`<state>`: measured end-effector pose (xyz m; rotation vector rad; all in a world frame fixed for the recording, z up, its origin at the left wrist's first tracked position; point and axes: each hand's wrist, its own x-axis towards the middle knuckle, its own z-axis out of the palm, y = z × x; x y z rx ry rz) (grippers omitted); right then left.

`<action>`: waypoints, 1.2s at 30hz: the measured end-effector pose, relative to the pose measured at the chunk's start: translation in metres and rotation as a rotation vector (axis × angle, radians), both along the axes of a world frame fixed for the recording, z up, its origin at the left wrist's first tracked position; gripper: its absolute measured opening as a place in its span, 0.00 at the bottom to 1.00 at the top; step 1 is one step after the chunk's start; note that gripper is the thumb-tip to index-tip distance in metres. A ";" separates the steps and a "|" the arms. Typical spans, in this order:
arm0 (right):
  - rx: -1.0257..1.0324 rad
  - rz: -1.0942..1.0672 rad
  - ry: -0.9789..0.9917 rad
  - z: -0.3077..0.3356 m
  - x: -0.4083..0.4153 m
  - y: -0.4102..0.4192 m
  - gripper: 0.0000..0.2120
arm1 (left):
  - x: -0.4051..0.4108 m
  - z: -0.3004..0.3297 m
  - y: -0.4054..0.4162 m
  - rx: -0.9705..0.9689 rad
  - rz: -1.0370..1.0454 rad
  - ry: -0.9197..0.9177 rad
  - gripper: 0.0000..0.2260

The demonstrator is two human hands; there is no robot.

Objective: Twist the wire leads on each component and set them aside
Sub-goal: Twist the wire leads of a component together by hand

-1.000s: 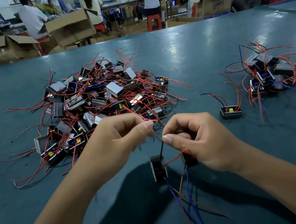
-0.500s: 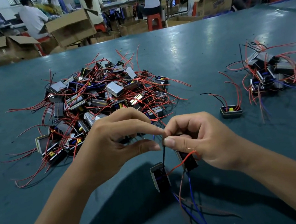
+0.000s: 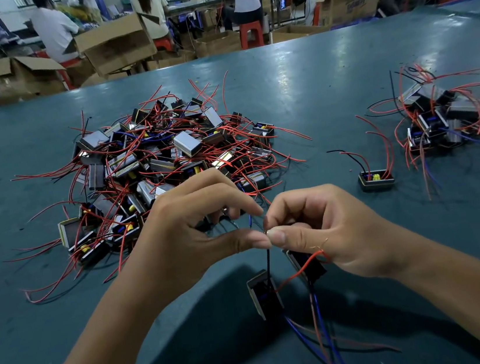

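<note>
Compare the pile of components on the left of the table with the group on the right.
The left pile is far larger and sits heaped straight ahead of the hands; the right group holds only a few pieces near the table's right edge. The left pile's leads spread out on all sides; the right group's trail mostly forward and right. Both hold small dark blocks with mostly red wires on the green table.
</note>
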<state>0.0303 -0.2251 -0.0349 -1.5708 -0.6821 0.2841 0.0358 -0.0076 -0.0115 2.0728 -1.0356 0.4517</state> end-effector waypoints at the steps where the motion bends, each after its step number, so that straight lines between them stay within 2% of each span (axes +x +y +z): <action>1: -0.003 -0.005 0.000 0.000 0.000 0.000 0.04 | 0.000 0.001 0.001 0.003 0.010 -0.007 0.10; 9: 0.002 -0.005 -0.004 0.000 0.001 -0.002 0.03 | 0.000 0.004 0.003 0.033 0.003 -0.075 0.04; 19: 0.107 0.030 0.104 0.002 0.000 -0.001 0.07 | 0.001 0.004 0.003 -0.011 -0.030 -0.064 0.09; 23: 0.098 0.078 0.118 0.002 -0.001 -0.001 0.07 | -0.001 0.003 -0.001 -0.004 -0.020 -0.077 0.06; 31: 0.046 0.050 0.073 0.000 -0.001 -0.001 0.03 | -0.003 0.004 -0.001 0.069 0.012 -0.114 0.08; 36: 0.014 -0.022 -0.010 0.003 -0.002 0.000 0.03 | -0.002 0.003 -0.001 0.160 0.069 -0.235 0.11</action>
